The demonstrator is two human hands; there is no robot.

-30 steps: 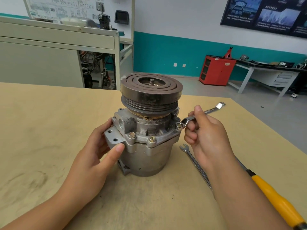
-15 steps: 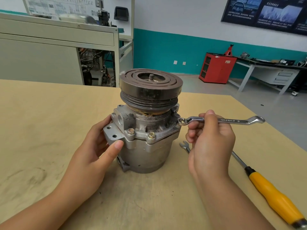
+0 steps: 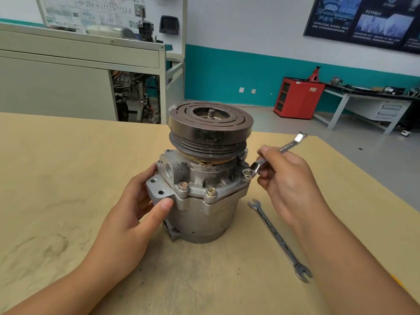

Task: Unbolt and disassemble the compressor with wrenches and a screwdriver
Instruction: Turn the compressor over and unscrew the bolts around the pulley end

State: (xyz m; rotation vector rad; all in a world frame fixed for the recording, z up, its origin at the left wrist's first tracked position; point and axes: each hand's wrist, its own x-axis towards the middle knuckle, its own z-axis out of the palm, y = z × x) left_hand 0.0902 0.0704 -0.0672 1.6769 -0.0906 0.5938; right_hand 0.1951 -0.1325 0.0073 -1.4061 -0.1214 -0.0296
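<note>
The grey compressor stands upright on the tan table, its dark grooved pulley on top. My left hand grips the compressor's left side, thumb on the flange below two front bolts. My right hand holds a silver combination wrench, its ring end seated on a bolt at the flange's right side; the handle points up and to the right. A second wrench lies on the table to the right of the compressor.
A sliver of the yellow screwdriver handle shows beside my right forearm. Beyond the table stand a beige cabinet, a red tool cabinet and a grey workbench.
My right hand swung the wrench handle out to the right, then back toward the far right, with the ring end staying on the bolt. The left hand kept its grip.
</note>
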